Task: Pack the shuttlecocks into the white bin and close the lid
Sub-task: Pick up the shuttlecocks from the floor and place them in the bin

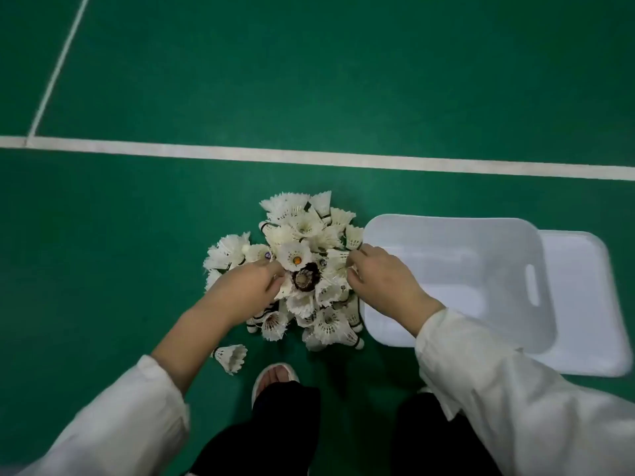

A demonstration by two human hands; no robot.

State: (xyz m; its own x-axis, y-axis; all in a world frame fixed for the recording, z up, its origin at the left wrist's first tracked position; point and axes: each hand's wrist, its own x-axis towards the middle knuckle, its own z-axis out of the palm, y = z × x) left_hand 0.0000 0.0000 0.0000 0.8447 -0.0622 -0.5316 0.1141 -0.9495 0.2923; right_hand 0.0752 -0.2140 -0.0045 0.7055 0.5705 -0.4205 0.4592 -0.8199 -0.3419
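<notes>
A pile of white feather shuttlecocks [302,235] lies on the green court floor, one dark shuttlecock [305,280] in its middle. My left hand [249,286] presses into the pile's left side, fingers curled around shuttlecocks. My right hand [381,278] digs into the right side, fingers bent among the feathers. One stray shuttlecock [231,357] lies apart at the lower left. The white bin [453,235] stands open and looks empty just right of the pile. Its lid [584,304] lies flat under and to the right of it.
A white court line [309,157] crosses the floor beyond the pile, with a second line [58,67] slanting off at the far left. My foot in a white slipper [275,376] is just below the pile, dark trouser legs beside it.
</notes>
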